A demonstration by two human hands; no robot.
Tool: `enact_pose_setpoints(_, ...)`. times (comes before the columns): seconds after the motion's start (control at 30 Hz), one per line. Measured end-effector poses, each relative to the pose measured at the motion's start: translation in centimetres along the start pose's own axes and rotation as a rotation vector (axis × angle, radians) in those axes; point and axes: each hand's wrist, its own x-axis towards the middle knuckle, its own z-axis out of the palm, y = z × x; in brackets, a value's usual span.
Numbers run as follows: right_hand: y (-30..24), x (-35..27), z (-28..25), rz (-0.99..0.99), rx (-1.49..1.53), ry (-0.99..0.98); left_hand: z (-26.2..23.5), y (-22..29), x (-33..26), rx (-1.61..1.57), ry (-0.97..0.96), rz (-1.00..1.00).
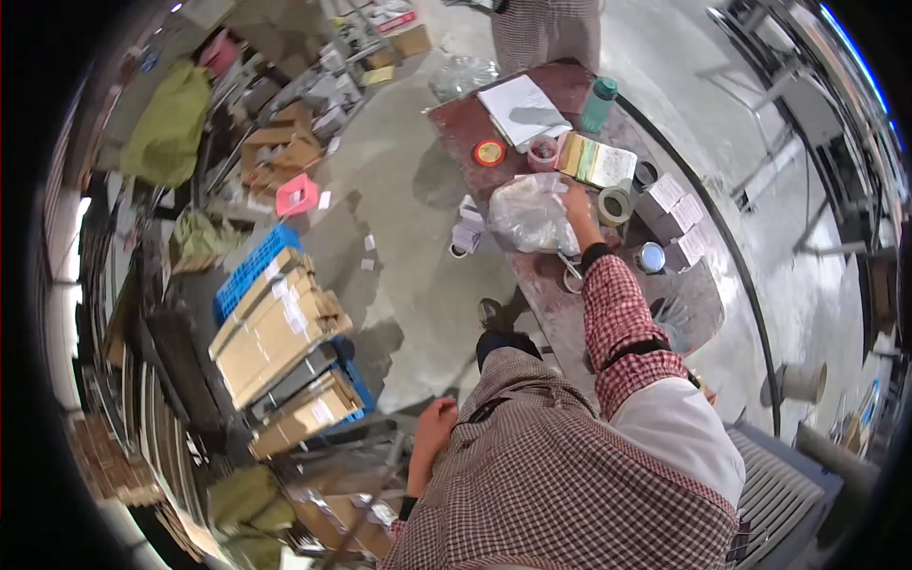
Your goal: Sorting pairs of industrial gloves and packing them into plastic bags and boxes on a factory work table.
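Note:
My right hand [577,203] reaches over the dark red table and grips the right side of a clear plastic bag [528,213]; what lies inside the bag is hard to make out. Close by the hand stand a roll of tape [615,205], a pink cup [543,152] and an open book or pad with coloured pages [597,161]. Below the bag, a small ring-shaped thing [572,277] is partly hidden by my forearm. My left hand [437,425] hangs beside my apron, fingers curled, with nothing visible in it.
On the table [456,123] are a green bottle [598,104], white papers [522,109], several small boxes [670,206] and a round tin [650,257]. Flat cardboard boxes [271,332] lie on blue pallets at left. A person [546,33] stands across the table. A grey slatted seat [779,494] is behind my right side.

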Motion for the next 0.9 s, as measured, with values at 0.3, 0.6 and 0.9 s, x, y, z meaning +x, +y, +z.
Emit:
enact_pose_setpoints(0.3,-3.9,-3.2,-3.3,-0.145,-0.448,-0.060,-4.9,18.7,22.5,0.368,-0.141,0.567)
enact_pose_setpoints(0.6,-8.1,-5.4,-3.9,0.000,-0.416,0.113,11.5,32.5,37.5,0.548,-0.710,1.205)
enact_pose_setpoints(0.9,-17.5,-8.1,-5.8,0.012,0.027,0.282,15.0,30.4,43.5,0.755,-0.864,1.207)
